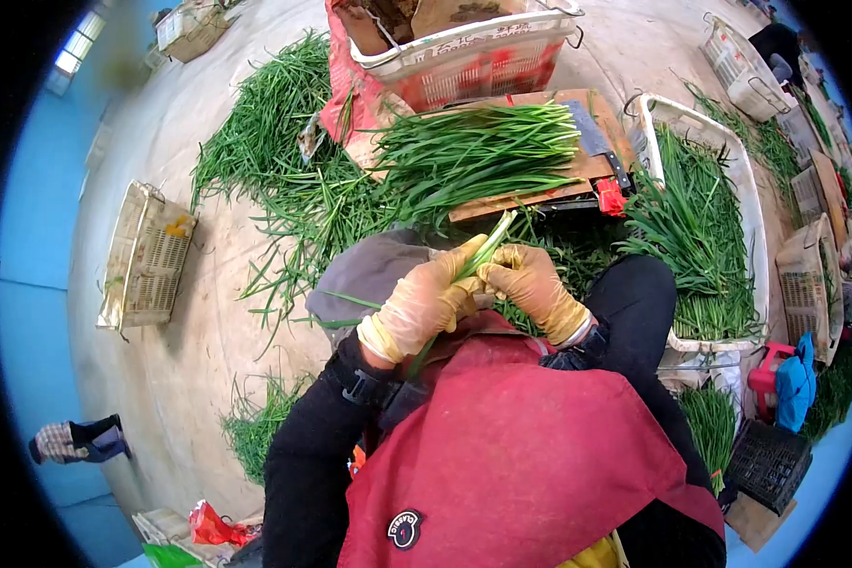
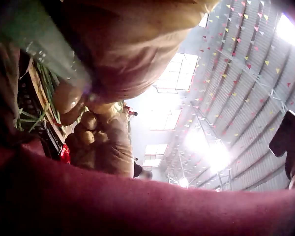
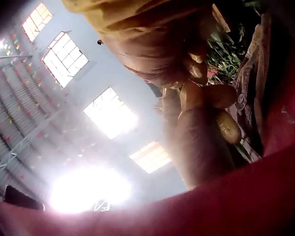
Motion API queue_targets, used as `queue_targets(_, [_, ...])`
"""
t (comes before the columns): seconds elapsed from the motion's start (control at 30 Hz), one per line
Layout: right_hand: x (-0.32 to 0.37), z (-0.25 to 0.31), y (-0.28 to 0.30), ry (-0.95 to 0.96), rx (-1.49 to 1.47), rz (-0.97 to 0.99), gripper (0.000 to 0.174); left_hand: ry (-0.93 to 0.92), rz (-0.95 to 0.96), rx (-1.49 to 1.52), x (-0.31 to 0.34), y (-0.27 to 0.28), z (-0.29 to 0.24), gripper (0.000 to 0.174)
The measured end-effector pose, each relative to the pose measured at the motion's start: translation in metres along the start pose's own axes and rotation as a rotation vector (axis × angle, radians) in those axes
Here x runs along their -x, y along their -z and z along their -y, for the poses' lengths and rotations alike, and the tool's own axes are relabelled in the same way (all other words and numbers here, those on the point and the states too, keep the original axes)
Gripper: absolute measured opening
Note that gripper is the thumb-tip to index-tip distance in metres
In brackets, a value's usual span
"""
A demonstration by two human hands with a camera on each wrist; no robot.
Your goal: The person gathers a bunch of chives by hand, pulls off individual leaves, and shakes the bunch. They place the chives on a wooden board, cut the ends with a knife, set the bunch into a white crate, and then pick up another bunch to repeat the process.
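Note:
Both hands wear thin yellowish gloves and meet in front of the chest. My left hand (image 1: 418, 301) grips a small bunch of garlic chives (image 1: 494, 240), pale stem ends pointing up and away, green leaves trailing out below the fist. Close against the stems, my right hand (image 1: 540, 292) has its fingers curled, thumb and forefinger pinching at the side of the bunch. In the right wrist view the fingertips of the two hands meet; the pinched part is hidden. Just beyond, a thick pile of chives (image 1: 483, 151) lies on a wooden board (image 1: 511, 201), stems to the right.
A knife (image 1: 619, 170) lies at the board's right end beside a red packet (image 1: 612, 197). At right stands a white crate (image 1: 759, 256) filled with chives. Loose chives (image 1: 275, 123) heap on the floor at left. Behind the board is a large crate (image 1: 464, 71); another crate (image 1: 147, 256) stands left.

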State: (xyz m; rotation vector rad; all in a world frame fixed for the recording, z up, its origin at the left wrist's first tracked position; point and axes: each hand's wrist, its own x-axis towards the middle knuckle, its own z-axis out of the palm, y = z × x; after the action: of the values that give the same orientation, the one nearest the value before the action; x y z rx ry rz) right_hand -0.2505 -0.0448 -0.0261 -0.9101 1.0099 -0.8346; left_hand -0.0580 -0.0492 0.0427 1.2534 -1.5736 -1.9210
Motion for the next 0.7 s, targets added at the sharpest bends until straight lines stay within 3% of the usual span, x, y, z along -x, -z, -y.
queue_targets(0.07, [0.002,0.004,-0.004,0.029,0.048,-0.030,0.019,-0.048,-0.025,0.253,-0.007,-0.008,0.013,0.057])
queue_targets(0.1, [0.004,0.010,-0.004,0.063,0.252,-0.060,0.020,-0.070,-0.038,0.379,-0.008,-0.012,0.012,0.057])
queue_targets(0.17, [0.008,0.025,-0.003,0.130,0.660,-0.116,0.022,-0.051,0.000,0.253,-0.001,-0.007,0.003,0.055])
queue_targets(0.27, [0.006,0.020,0.002,0.295,0.797,-0.199,0.017,0.010,-0.002,0.128,0.002,-0.004,-0.004,0.052])
queue_targets(0.3, [0.005,0.020,0.007,0.247,0.879,-0.208,0.018,0.034,-0.012,0.098,0.003,-0.002,-0.004,0.051])
queue_targets(0.43, [-0.001,0.008,0.042,0.345,1.067,-0.265,0.019,0.068,-0.008,-0.015,0.006,0.009,0.002,0.046])
queue_targets(0.57, [0.002,-0.003,0.088,0.071,1.222,-0.306,0.024,0.101,-0.005,0.100,0.008,0.016,0.008,0.045])
queue_targets(0.63, [0.010,0.003,0.096,-0.144,1.349,-0.182,0.029,0.101,0.007,0.117,0.009,0.017,0.004,0.044])
queue_targets(0.7, [0.016,0.005,0.096,-0.202,1.281,-0.051,0.032,0.120,0.017,0.145,0.012,0.015,-0.005,0.043])
